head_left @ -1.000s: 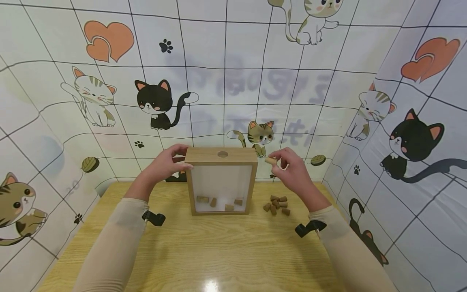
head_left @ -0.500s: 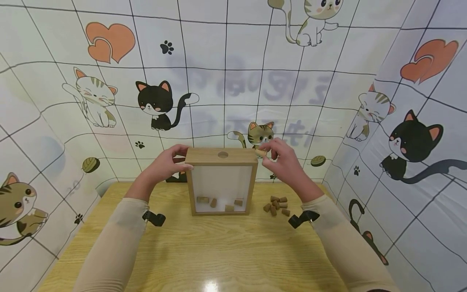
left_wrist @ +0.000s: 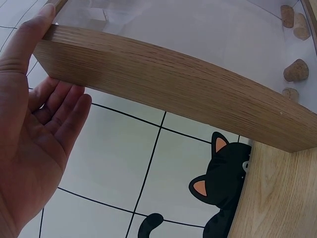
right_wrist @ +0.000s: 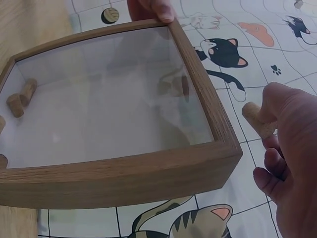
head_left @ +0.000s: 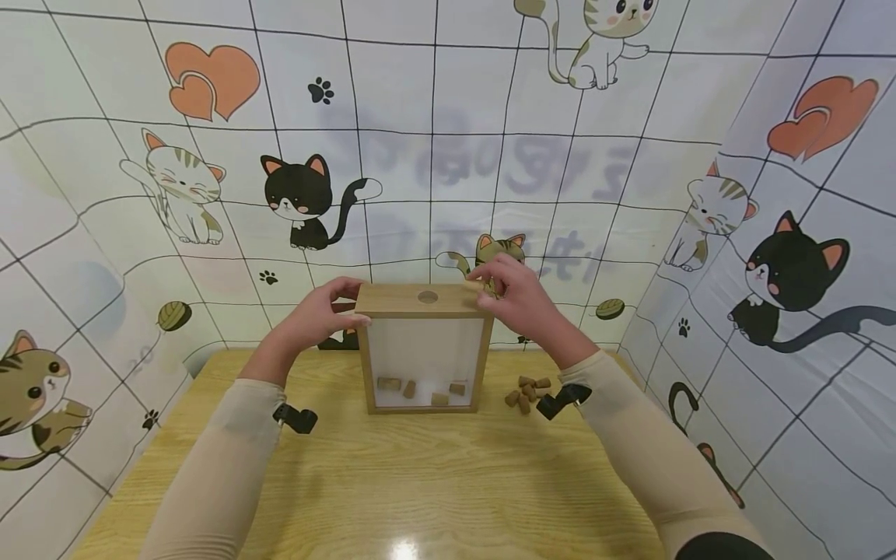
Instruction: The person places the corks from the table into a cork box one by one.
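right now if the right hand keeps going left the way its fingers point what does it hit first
Probably the wooden box: the right hand, pinching a cork, points at its top right corner. Depth is unclear, so it might pass just above the top.

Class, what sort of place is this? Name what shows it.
Probably a small staged tabletop booth: a wooden table enclosed on three sides by a cartoon-cat backdrop, with only a glass-fronted wooden box and loose corks.

Frame box [head_left: 424,348] mid-worktop [head_left: 420,482], corks [head_left: 418,386] inside at bottom, loose cork pile [head_left: 526,390] right, hands flanking its top.
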